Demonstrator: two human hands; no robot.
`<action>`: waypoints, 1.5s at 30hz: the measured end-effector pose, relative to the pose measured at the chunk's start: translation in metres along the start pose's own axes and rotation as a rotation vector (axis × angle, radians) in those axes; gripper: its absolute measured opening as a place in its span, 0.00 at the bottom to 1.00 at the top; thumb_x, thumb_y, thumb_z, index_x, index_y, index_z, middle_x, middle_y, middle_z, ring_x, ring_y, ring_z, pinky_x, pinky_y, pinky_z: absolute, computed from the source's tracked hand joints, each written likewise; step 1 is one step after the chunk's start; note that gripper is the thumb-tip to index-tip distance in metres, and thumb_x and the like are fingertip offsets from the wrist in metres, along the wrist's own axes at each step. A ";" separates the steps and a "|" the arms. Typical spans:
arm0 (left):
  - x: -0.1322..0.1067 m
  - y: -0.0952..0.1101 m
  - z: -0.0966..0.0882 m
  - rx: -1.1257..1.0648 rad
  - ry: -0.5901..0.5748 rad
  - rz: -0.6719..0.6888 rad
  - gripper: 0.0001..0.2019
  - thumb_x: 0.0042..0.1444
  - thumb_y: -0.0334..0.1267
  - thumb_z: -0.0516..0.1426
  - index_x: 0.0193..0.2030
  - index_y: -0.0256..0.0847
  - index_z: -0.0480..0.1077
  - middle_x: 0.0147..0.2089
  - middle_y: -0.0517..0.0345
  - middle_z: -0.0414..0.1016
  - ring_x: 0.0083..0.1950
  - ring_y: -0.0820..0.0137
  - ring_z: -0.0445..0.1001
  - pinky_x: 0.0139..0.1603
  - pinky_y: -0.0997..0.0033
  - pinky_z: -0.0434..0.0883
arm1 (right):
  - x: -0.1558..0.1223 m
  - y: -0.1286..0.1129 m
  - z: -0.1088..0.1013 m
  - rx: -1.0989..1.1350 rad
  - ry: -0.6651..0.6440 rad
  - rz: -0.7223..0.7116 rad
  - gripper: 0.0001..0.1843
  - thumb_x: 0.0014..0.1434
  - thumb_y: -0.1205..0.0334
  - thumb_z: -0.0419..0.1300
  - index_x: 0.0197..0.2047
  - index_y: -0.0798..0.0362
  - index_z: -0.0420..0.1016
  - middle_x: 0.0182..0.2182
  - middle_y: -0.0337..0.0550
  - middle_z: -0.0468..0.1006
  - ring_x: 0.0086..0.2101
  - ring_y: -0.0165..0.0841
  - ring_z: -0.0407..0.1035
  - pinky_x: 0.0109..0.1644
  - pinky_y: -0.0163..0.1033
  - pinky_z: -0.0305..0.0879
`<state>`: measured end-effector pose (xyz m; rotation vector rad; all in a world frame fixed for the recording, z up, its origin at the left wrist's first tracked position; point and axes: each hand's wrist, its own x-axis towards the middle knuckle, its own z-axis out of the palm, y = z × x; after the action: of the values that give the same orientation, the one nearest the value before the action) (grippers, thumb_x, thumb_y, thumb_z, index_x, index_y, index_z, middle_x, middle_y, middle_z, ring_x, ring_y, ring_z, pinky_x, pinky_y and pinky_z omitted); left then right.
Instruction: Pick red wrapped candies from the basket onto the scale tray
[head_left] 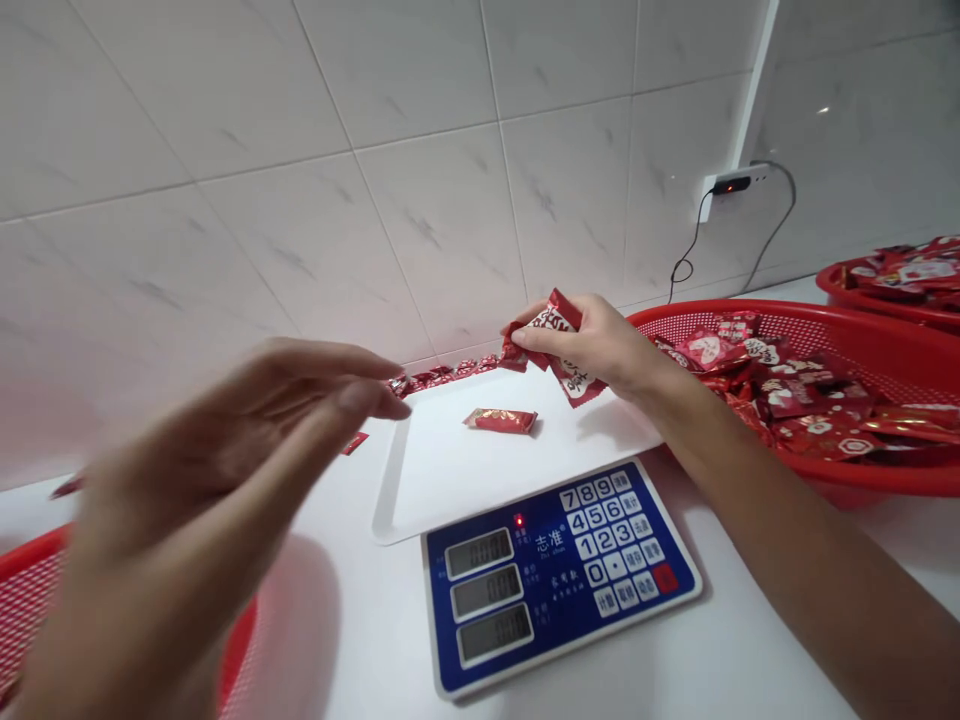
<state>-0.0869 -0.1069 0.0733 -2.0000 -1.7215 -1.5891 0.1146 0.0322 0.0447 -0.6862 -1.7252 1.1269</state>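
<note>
My right hand (577, 335) grips a few red wrapped candies (574, 375) with white and black print, above the right part of the scale's white tray (435, 480). One red-and-gold wrapped candy (501, 421) lies by itself on that tray. My left hand (247, 450), blurred a little, hovers left of the tray with a gap between thumb and fingers and nothing visible in it. In front of the tray is the scale's blue keypad and display panel (559, 575), with a red light lit; the digits are hard to read.
At right stands a red perforated basket (900, 350) of red packets, with another red basket (832, 280) behind it. Part of a red basket (30, 560) shows at lower left. Several red packets (442, 374) line the wall behind the tray. A plugged-in black adapter (731, 186) hangs a cord.
</note>
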 end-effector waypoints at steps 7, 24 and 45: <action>-0.001 -0.029 0.053 -0.146 -0.511 -0.125 0.12 0.60 0.47 0.55 0.40 0.41 0.72 0.31 0.58 0.78 0.33 0.67 0.76 0.34 0.69 0.72 | -0.010 0.000 0.035 0.223 -0.223 0.044 0.10 0.50 0.59 0.68 0.34 0.54 0.74 0.24 0.37 0.76 0.26 0.29 0.72 0.30 0.33 0.67; 0.006 -0.041 0.050 0.274 -0.531 -0.085 0.20 0.64 0.50 0.46 0.29 0.42 0.70 0.25 0.58 0.74 0.28 0.65 0.72 0.30 0.68 0.63 | 0.003 0.022 0.026 0.115 -0.158 0.188 0.09 0.53 0.58 0.67 0.32 0.56 0.77 0.28 0.44 0.79 0.28 0.29 0.72 0.31 0.32 0.67; 0.002 -0.044 0.051 0.216 -0.222 0.344 0.09 0.62 0.39 0.55 0.44 0.44 0.75 0.38 0.56 0.82 0.36 0.65 0.80 0.37 0.70 0.74 | 0.001 0.021 0.023 0.253 -0.535 0.300 0.28 0.52 0.35 0.63 0.33 0.57 0.75 0.22 0.39 0.72 0.21 0.24 0.60 0.25 0.32 0.57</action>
<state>-0.0886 -0.0578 0.0273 -2.2726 -1.4318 -1.0649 0.0925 0.0326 0.0226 -0.5227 -1.9011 1.8319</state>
